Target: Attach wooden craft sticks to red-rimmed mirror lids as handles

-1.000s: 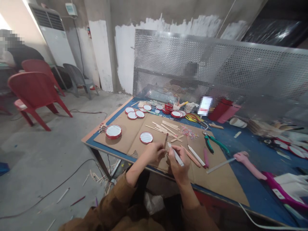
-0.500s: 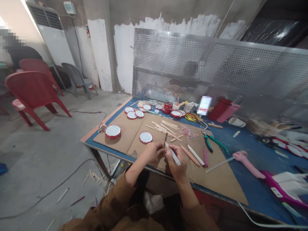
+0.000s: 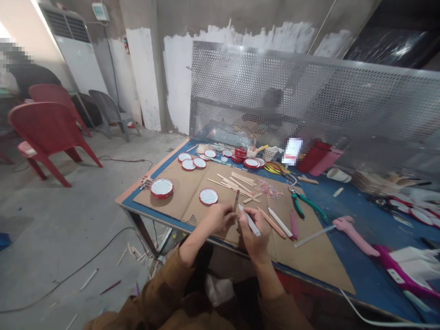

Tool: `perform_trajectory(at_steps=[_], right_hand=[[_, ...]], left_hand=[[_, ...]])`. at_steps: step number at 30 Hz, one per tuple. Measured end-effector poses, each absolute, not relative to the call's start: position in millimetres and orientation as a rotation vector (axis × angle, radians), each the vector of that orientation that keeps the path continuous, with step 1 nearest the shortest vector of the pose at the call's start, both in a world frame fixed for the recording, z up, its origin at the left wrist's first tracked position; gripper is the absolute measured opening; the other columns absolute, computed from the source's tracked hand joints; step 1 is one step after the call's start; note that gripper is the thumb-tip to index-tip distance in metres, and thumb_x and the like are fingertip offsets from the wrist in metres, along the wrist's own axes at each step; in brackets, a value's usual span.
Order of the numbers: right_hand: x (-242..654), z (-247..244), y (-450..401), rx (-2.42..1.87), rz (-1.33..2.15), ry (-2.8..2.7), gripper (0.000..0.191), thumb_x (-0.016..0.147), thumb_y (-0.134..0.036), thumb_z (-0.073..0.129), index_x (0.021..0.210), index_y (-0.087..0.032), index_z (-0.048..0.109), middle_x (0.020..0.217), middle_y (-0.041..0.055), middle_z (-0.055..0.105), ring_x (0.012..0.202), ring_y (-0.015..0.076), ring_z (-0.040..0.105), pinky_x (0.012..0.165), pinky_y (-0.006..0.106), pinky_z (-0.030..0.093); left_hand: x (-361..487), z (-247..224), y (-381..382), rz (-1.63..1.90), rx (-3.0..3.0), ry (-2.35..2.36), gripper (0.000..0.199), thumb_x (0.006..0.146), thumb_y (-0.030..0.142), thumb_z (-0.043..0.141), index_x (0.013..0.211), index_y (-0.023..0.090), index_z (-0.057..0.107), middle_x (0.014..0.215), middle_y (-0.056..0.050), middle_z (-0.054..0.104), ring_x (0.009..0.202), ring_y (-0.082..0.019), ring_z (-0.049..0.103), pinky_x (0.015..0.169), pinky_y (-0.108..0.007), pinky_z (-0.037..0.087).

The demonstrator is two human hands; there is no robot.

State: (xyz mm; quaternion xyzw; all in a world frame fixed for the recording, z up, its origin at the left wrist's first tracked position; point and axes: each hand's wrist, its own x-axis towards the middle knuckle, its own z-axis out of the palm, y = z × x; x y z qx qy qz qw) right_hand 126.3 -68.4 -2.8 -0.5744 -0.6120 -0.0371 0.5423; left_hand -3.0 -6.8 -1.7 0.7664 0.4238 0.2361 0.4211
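My left hand (image 3: 220, 218) is closed on a flat wooden stick (image 3: 237, 196), its upper part brown, that points up and away from me. A white marker pen (image 3: 251, 222) is pinched in my right hand (image 3: 257, 231), its tip close to the stick; whether they touch I cannot tell. Beyond my left hand lies a red-rimmed white jar lid (image 3: 208, 196) on the cardboard sheet (image 3: 185, 183). To the right of my right hand are a peach-coloured marker (image 3: 274, 223), a white marker (image 3: 280, 222) and a purple one (image 3: 293, 224). Several bare wooden sticks (image 3: 237, 184) lie just beyond.
Green-handled pliers (image 3: 298, 204) and a pink glue gun-like tool (image 3: 354, 233) lie to the right. A red-rimmed drum shape (image 3: 162, 188) with sticks stands at left. More lids (image 3: 187, 164), a phone (image 3: 292, 151) and a perforated metal panel (image 3: 233, 78) line the back.
My right hand and the white marker have shifted slightly to the right, its tip a little away from the stick. My left hand keeps its hold almost unmoved.
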Motion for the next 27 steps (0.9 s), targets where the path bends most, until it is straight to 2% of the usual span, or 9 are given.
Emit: perform_trajectory(at_steps=[7,27], right_hand=[[125.3,-2.4,-68.6,-1.369,-0.059,-1.509,0.014,0.085,-0.03,0.052,0.086,-0.019,0.06,0.071,0.0025,0.066,0.062,0.0156,0.062,0.058,0.026,0.049],[125.6,-4.7,-69.1,-1.357,-0.061,-1.5,0.012,0.085,-0.029,0.053,0.089,-0.019,0.06,0.072,0.0018,0.066,0.062,0.0149,0.062,0.058,0.025,0.049]], left_hand=[[-3.5,2.6,-7.7,0.607,1.924,1.033,0.016,0.083,0.024,0.047,0.074,0.016,0.058,0.051,0.004,0.053,0.044,-0.009,0.051,0.047,-0.018,0.037],[-2.8,-3.0,-6.1,0.626,1.881,1.005,0.019,0.083,0.027,0.046,0.073,0.015,0.056,0.05,0.005,0.052,0.042,-0.009,0.05,0.044,-0.017,0.035]])
